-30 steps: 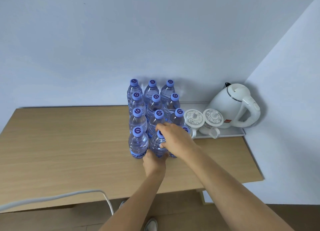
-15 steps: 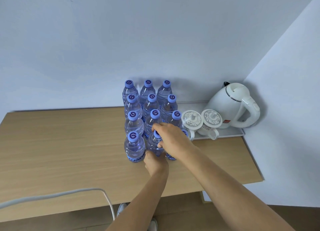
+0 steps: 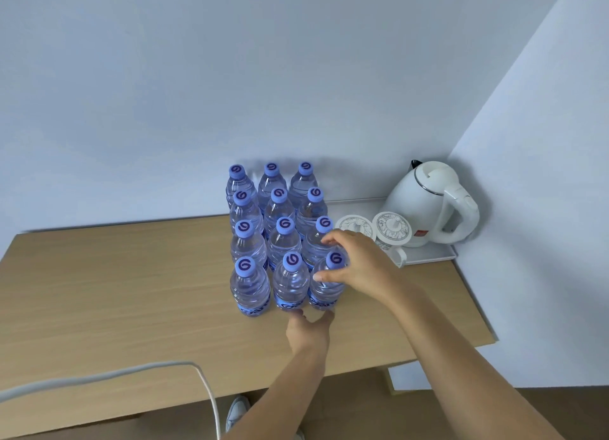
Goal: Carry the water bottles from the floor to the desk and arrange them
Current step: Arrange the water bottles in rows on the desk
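Note:
Several clear water bottles with blue caps stand upright in a three-wide block on the wooden desk (image 3: 131, 291). My right hand (image 3: 357, 265) reaches in from the right and cups the front right bottle (image 3: 324, 291), thumb on its shoulder and fingers curved behind its cap. The front middle bottle (image 3: 291, 283) and front left bottle (image 3: 248, 286) stand beside it. My left hand (image 3: 308, 332) lies low on the desk just in front of the block. Its spread fingertips sit at the bases of the front middle and front right bottles and hold nothing.
A white tray (image 3: 431, 255) at the desk's back right carries a white kettle (image 3: 428, 205) and two lidded white cups (image 3: 392, 228), close to my right hand. A white cable (image 3: 138, 370) curves over the desk's front edge. Walls stand behind and to the right.
My right hand came off the front middle bottle's cap and moved right to the front right bottle. My left hand drew back slightly from the bottle bases.

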Tool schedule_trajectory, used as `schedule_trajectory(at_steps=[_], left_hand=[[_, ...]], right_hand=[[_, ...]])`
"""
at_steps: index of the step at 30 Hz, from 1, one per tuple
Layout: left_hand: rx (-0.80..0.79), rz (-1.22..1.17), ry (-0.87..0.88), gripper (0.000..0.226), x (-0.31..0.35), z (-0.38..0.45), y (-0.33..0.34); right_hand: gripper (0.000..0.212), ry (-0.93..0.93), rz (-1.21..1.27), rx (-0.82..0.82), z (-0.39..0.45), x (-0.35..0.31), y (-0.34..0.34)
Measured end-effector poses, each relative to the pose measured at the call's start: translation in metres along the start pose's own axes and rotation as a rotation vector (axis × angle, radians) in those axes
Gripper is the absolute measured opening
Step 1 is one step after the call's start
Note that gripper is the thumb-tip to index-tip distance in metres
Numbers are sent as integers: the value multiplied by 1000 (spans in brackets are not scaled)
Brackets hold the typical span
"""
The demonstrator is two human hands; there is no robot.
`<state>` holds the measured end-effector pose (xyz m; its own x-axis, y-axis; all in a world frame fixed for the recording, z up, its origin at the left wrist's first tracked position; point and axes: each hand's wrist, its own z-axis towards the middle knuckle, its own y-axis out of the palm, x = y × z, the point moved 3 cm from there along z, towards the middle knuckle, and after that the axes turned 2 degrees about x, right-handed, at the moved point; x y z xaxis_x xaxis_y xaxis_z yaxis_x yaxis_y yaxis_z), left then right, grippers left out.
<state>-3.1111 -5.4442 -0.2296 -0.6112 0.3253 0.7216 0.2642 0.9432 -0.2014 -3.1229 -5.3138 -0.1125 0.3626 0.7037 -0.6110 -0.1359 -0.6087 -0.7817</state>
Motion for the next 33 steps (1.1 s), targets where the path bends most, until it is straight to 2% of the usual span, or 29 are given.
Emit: schedule_trajectory(at_steps=[3,6,8,11,18,22,27,30,33], left_hand=[[-57,6,-26,70,2,-1,10],[-62,30,3,52,6,3,17],[-46,21,10,44,9,6,21],[5,13,-31,41,12,10,24],[63,-97,-91,32,12,19,35],[82,-114,-113,26,15,22,38],[87,-102,-98,23,13,24,37],[21,-65,-79,25,10,25,31],[3,31,-81,31,1,25,6]], right_hand=[[59,92,138,-23,-9,29,6],[54,159,180,-46,-15,49,21],[61,176,223,-36,-16,56,31],[72,185,262,-36,-15,58,43],[64,171,301,-22,-9,73,53],[75,155,363,-45,-7,69,51],[75,145,409,-43,-4,72,55],[71,168,459,-31,-5,76,58],[84,209,561,-51,-8,77,56]])
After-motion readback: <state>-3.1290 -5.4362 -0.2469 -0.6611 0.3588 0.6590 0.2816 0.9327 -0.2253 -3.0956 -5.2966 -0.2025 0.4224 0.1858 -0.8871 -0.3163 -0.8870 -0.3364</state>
